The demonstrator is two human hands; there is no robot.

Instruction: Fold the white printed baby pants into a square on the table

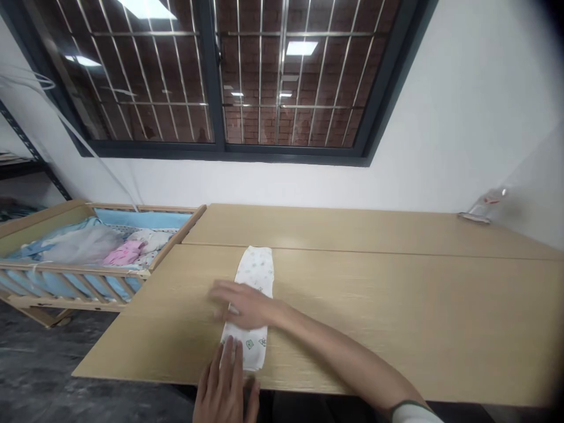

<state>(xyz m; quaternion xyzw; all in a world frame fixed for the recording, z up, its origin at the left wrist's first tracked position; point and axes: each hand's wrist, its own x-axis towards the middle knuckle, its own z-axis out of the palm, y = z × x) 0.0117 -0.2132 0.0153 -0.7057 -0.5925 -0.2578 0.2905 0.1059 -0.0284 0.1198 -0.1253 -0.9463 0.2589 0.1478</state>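
A white cloth (254, 267) with small green prints lies folded into a long narrow strip on the wooden table. It looks like a baby garment, but its exact kind does not show. My right hand (247, 305) reaches across the middle of the strip from the right, palm down, its stretched fingers blurred by motion and pointing left past the cloth's edge. At the near end, my left hand (225, 382) has its fingers extended, with the tips touching the cloth's lower left corner. Neither hand grips the fabric. Part of the strip is hidden under my right hand.
Left of the table (396, 305) stands a wooden crib (176, 238) with blue lining, holding a pink cloth (124, 252) and sheer white netting (86, 244). A clear plastic item (478, 214) sits at the far right corner. A barred window (220, 151) is set in the wall behind.
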